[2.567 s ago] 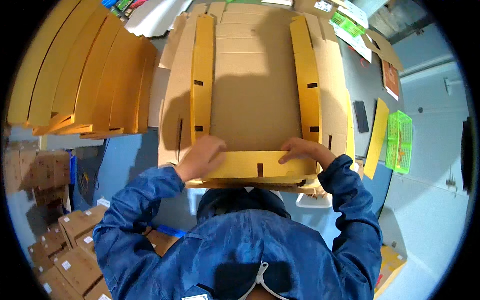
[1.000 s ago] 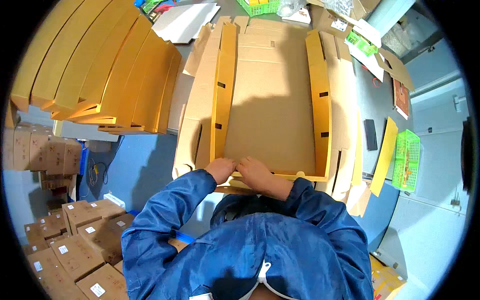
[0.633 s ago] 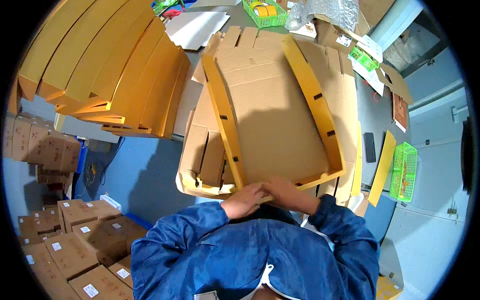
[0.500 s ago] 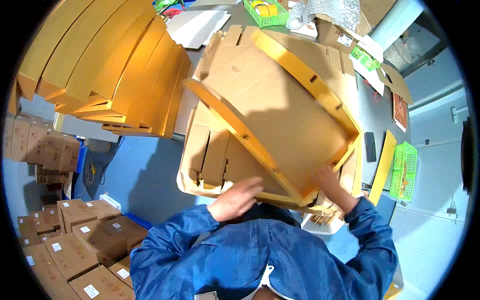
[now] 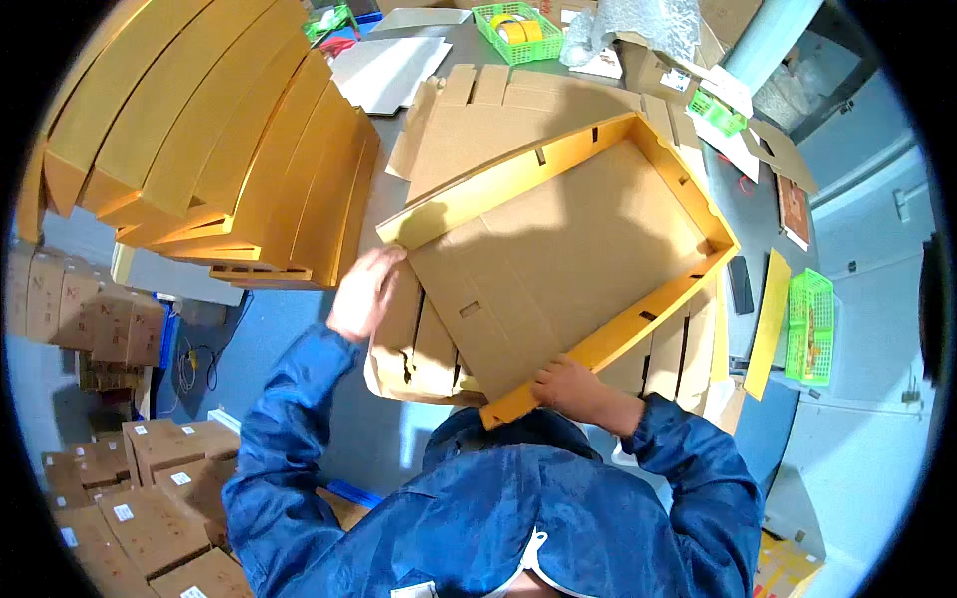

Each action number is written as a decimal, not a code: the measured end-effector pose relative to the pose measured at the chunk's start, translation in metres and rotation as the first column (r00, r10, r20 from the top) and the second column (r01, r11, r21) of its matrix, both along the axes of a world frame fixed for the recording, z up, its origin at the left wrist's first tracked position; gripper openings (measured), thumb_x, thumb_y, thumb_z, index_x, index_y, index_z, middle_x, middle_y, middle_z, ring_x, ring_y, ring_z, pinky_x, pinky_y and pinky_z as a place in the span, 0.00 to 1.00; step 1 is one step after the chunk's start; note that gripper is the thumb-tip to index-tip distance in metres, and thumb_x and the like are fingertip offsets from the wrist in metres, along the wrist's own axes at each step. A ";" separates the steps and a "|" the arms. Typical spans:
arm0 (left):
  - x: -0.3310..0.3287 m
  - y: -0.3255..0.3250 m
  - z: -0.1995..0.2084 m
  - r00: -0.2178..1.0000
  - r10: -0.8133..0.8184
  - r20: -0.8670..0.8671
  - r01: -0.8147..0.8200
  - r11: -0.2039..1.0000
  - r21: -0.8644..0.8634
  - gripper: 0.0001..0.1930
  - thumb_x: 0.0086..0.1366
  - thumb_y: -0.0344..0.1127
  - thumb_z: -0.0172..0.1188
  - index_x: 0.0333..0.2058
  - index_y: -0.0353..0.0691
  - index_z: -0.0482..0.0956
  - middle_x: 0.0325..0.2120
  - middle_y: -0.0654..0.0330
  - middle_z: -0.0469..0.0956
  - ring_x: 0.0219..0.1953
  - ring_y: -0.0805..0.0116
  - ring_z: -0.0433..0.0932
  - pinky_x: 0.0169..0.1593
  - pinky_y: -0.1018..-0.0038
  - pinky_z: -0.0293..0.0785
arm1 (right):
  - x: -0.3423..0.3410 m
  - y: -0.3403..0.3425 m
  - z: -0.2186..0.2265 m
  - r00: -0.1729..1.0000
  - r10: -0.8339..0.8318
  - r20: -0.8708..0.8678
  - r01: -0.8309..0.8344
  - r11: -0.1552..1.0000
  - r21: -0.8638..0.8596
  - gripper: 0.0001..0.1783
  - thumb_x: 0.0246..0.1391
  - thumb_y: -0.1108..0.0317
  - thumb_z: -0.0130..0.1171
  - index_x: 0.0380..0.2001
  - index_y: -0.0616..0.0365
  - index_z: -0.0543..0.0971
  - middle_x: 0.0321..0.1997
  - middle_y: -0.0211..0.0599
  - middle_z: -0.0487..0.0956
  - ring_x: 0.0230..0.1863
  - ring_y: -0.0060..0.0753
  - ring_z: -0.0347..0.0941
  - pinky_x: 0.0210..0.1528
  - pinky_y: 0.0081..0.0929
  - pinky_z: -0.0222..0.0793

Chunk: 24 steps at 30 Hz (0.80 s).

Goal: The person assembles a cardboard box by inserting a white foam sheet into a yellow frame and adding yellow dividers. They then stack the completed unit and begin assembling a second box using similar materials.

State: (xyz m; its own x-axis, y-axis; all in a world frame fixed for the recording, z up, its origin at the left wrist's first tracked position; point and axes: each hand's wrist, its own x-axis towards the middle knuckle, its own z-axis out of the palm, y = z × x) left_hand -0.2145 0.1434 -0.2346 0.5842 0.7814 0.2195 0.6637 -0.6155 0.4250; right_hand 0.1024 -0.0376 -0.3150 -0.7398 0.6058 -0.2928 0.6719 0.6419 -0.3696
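Observation:
A three-sided yellow frame (image 5: 598,344), like a drawer without its fourth side, lies on flattened cardboard (image 5: 558,249) with its open side facing lower left. Small dark slots show along its inner faces. My left hand (image 5: 367,291) has its fingers closed at the free end of the far rail. My right hand (image 5: 576,391) grips the near rail close to its other free end, fingers over the top edge and thumb hidden.
Many yellow panels (image 5: 269,149) stand stacked at the left. On the grey table (image 5: 763,214) at right lie a phone (image 5: 740,286), a yellow strip (image 5: 768,324) and a green basket (image 5: 809,329). Another green basket (image 5: 516,35) holds tape rolls. Cartons (image 5: 130,528) fill the lower left.
The frame has turned counterclockwise, its open side swinging from upper left to lower left. My left hand has moved up and left onto a rail end; my right hand has shifted left.

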 end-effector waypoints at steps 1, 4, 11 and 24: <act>-0.007 0.017 -0.010 0.995 -0.050 -0.087 0.053 0.998 0.039 0.20 0.57 0.24 0.52 0.50 0.36 0.71 0.49 0.49 0.72 0.52 0.49 0.70 0.56 0.63 0.67 | 0.011 -0.005 0.000 0.999 -0.022 0.025 0.021 0.998 0.060 0.15 0.41 0.68 0.59 0.37 0.53 0.76 0.39 0.35 0.76 0.47 0.39 0.70 0.55 0.38 0.61; 0.004 0.061 -0.018 0.824 -0.163 -0.542 0.272 0.954 0.127 0.31 0.53 0.27 0.53 0.59 0.41 0.61 0.59 0.54 0.63 0.60 0.54 0.63 0.62 0.59 0.58 | 0.071 -0.033 0.015 0.977 -0.146 0.154 0.120 0.979 0.166 0.09 0.45 0.67 0.55 0.32 0.52 0.77 0.35 0.31 0.77 0.42 0.35 0.73 0.54 0.35 0.63; 0.130 0.083 -0.061 0.420 -0.472 -0.775 0.903 0.301 0.306 0.29 0.56 0.35 0.53 0.59 0.49 0.65 0.62 0.56 0.58 0.66 0.59 0.54 0.68 0.61 0.49 | 0.165 -0.076 0.007 0.949 -0.295 0.115 0.203 0.845 0.494 0.10 0.47 0.70 0.52 0.34 0.54 0.77 0.40 0.31 0.77 0.52 0.32 0.68 0.63 0.35 0.55; 0.123 0.037 -0.081 -0.028 -0.782 -0.623 0.954 0.165 -0.250 0.04 0.54 0.35 0.55 0.24 0.48 0.78 0.27 0.65 0.77 0.34 0.65 0.76 0.39 0.69 0.68 | 0.141 -0.097 -0.001 0.873 -0.151 0.463 0.050 0.974 0.223 0.06 0.42 0.67 0.56 0.19 0.46 0.82 0.26 0.25 0.79 0.39 0.28 0.73 0.47 0.27 0.60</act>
State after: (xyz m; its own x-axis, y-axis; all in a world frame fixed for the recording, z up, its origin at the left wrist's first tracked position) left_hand -0.0919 0.1799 -0.3160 0.7948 -0.4598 -0.3961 -0.4790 -0.8760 0.0558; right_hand 0.2431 -0.1346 -0.3162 -0.4739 0.7515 -0.4590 0.7979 0.5870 0.1374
